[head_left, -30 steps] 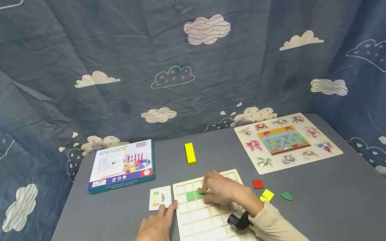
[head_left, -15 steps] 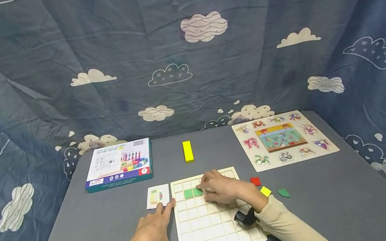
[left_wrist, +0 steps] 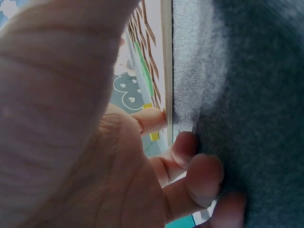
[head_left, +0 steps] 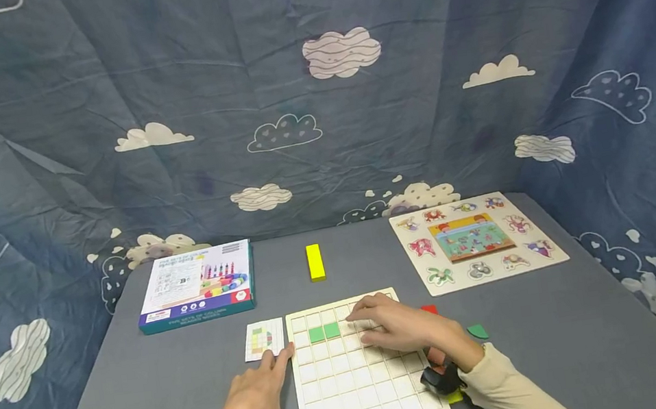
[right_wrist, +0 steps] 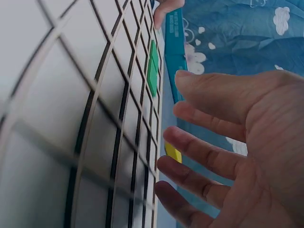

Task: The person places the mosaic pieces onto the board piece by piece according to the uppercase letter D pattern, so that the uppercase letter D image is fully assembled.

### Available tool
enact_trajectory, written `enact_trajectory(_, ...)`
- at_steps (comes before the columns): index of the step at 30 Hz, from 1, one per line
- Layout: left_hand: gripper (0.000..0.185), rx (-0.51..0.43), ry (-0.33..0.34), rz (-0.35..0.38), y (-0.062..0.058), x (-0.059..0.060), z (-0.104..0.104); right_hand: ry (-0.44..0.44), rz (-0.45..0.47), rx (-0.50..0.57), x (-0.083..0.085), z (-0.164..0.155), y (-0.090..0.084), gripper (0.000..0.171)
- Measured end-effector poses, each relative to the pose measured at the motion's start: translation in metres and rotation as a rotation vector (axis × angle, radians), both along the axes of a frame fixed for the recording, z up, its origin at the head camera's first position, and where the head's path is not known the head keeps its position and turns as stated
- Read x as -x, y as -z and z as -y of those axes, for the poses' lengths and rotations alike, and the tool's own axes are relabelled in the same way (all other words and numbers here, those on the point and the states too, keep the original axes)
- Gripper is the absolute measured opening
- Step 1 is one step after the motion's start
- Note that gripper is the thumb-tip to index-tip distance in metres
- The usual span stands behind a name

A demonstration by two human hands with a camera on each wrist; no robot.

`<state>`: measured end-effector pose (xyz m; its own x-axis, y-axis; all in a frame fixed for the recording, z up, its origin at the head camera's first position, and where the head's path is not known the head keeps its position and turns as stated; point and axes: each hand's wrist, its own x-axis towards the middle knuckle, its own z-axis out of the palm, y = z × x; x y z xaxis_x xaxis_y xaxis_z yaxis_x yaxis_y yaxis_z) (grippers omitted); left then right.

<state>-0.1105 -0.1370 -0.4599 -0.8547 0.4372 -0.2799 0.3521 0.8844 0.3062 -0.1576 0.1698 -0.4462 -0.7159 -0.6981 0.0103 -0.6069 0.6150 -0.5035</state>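
A pale grid board (head_left: 353, 394) lies on the table, with two green square tiles (head_left: 324, 332) side by side in its second row. My left hand (head_left: 256, 395) steadies the board's left edge, index fingertip and thumb against it, the other fingers on the cloth. Over the upper right of the board, my right hand (head_left: 398, 323) is spread with nothing between its fingers; the right wrist view shows its relaxed fingers (right_wrist: 199, 149) apart from the grid. A small pattern card (head_left: 263, 339) lies by the left fingertips.
Right of the board lie a red tile (head_left: 429, 309), a green quarter-round tile (head_left: 477, 332) and a yellow piece (head_left: 455, 396), partly behind the right wrist. Farther back are a boxed bead set (head_left: 196, 287), a yellow block (head_left: 315, 263) and a sea-animal puzzle board (head_left: 478, 240).
My right hand has let go of the second green tile, which sits in its square, and has drawn back to the right. The left hand keeps its place on the board's edge.
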Motion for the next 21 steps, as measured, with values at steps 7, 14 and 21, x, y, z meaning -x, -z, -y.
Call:
enact_trajectory(7, 0.149, 0.006, -0.011, 0.000, -0.001, 0.002, -0.002, 0.044, -0.016, 0.014, -0.007, -0.037, -0.004, 0.034)
enact_trajectory(14, 0.148, 0.009, -0.018, -0.002, -0.001, 0.002, -0.001, 0.091, 0.014, -0.003, -0.016, -0.064, -0.004, 0.033)
enact_trajectory(21, 0.147, -0.005, -0.008, -0.009, -0.001, 0.000, 0.000, 0.065, 0.137, 0.057, -0.014, -0.088, 0.000, 0.023)
